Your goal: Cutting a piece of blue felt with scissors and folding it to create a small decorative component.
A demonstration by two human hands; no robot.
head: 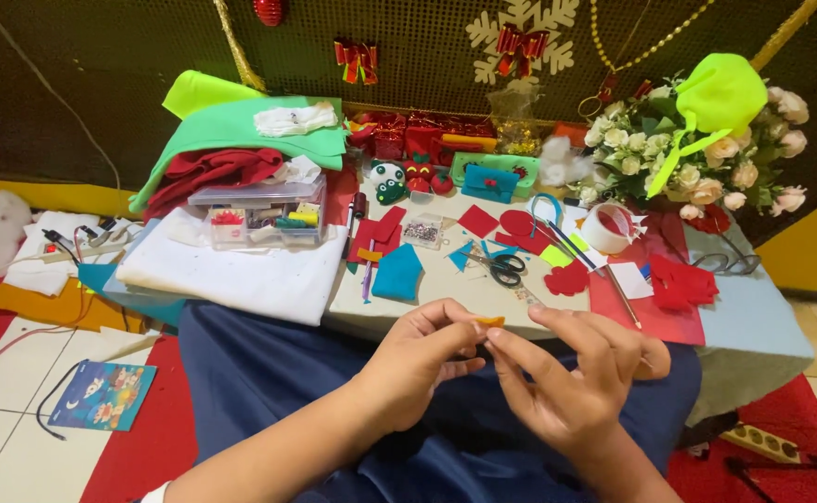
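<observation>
My left hand [420, 359] and my right hand [571, 373] meet over my lap in dark blue cloth. Between their fingertips they pinch a tiny orange felt piece [490, 321]. Just beyond the hands lies a low table [753, 321] strewn with felt cut-outs: a blue house-shaped piece [397, 273], red shapes [569, 279] and a red sheet [651, 317]. Black-handled scissors [500, 265] lie in the middle of it.
A clear plastic box of supplies [258, 212] sits on white fabric [241, 265] at left, under green and red felt piles [231, 130]. A tape roll [606, 228] and a bouquet of pale roses [697, 154] stand at right. A power strip [753, 442] lies on the floor.
</observation>
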